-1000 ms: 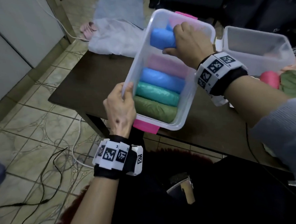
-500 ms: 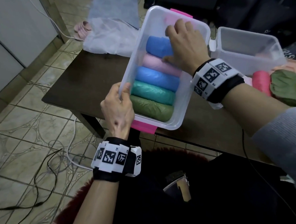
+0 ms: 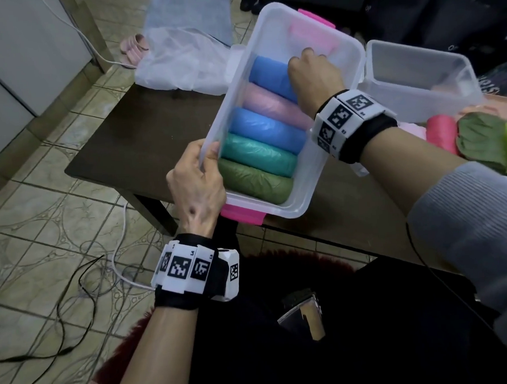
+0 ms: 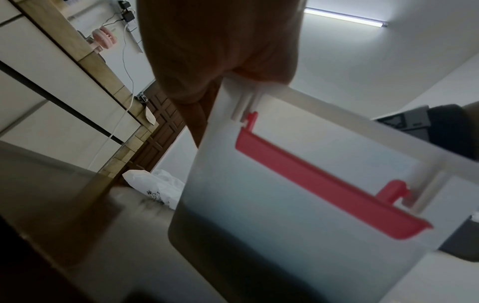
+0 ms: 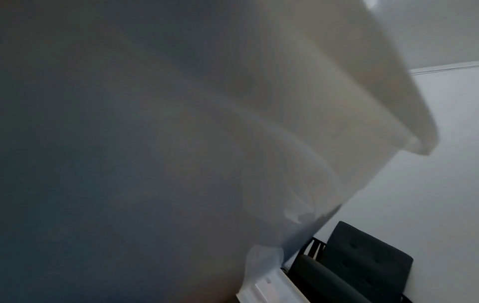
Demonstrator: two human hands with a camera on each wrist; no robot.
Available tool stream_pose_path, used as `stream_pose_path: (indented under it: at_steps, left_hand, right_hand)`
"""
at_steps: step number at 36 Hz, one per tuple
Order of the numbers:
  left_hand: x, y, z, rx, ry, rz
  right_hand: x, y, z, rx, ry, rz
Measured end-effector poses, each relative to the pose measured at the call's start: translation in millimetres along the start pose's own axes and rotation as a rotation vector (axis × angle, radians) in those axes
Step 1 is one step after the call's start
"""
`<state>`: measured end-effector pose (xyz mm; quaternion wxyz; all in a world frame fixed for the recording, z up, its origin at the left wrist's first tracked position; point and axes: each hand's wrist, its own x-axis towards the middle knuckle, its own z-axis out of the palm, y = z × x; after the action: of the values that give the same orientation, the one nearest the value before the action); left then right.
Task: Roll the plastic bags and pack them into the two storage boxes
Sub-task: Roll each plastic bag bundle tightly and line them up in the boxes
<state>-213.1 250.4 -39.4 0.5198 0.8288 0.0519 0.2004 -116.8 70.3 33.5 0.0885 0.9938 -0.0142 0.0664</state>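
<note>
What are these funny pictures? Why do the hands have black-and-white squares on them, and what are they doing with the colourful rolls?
A person wears cameras: one on the head, one on each wrist; the squares are wrist bands. From the head you see the left hand gripping a clear storage box on a dark table. The right hand pushes a blue roll in beside pink, blue, teal and green rolled bags. A second box waits behind. The left wrist picture shows the box's pink latch; the right one is blurry.

A dark brown wooden table [image 3: 143,133] stands on a beige tiled floor with ring patterns [image 3: 42,220]. Black and white cables [image 3: 84,288] trail across the tiles at seven o'clock. White cabinet fronts [image 3: 13,57] fill ten o'clock. A long tube light [image 4: 344,17] glows on the ceiling, and a black padded chair [image 5: 362,266] stands by a white wall.
</note>
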Motion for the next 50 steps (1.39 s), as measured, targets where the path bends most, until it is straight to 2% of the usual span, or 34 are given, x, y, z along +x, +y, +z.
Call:
stream_pose_path:
  at_steps: [8,14,16,19,21,23,24,27,28,31,33,36,44,47,50]
  left_hand:
    - [2.5,1.7,-0.9,-0.002,-0.024,0.018]
    - [4.7,3.1,-0.1,0.011,-0.002,-0.025]
    - [5.5,5.4,1.2,0.02,0.003,-0.042]
    - [6.8,7.7,2.3,0.035,0.013,-0.058]
    - [8.1,9.7,3.1,0.046,0.007,-0.056]
    - [10.0,11.1,4.3,0.058,0.003,-0.057]
    - [11.4,11.7,5.2,0.062,-0.002,-0.059]
    - [16.9,13.7,7.8,0.078,-0.017,-0.068]
    - [18.8,14.7,8.6,0.088,-0.026,-0.074]
    - [26.3,18.2,9.9,0.139,-0.051,-0.114]
    - [32.2,19.7,10.7,0.169,-0.065,-0.158]
    - [39.6,20.8,11.8,0.192,-0.099,-0.217]
    - [53.4,22.3,18.0,0.261,-0.18,-0.239]
    - [54.3,22.8,18.7,0.292,-0.192,-0.249]
    - [51.4,26.5,19.0,0.339,-0.181,-0.206]
  right_hand:
    - [4.1,12.3,3.0,0.084,-0.054,-0.043]
    - [6.3,17.4,4.1,0.091,-0.134,-0.07]
    - [3.6,16.2,1.7,0.072,-0.118,-0.085]
    - [-4.8,13.4,5.4,0.096,0.052,-0.178]
    - [-9.9,12.8,14.2,0.16,0.299,-0.184]
    - [-16.9,13.2,20.5,0.321,0.534,-0.07]
    - [-21.3,13.7,23.2,0.41,0.598,0.021]
    - [-40.6,12.9,27.8,0.841,0.486,0.275]
    - [-46.8,12.0,32.1,1.007,0.412,0.359]
    - [-65.0,3.5,37.8,1.436,0.048,0.574]
    - [-70.2,-3.1,42.6,1.621,-0.042,0.642]
    - [-69.9,-7.4,51.2,1.636,-0.04,0.592]
    - [-60.3,-1.7,72.2,1.612,-0.1,0.528]
    - [-69.3,0.8,64.1,1.564,-0.13,0.511]
    - [-82.2,7.8,47.4,1.576,-0.224,0.505]
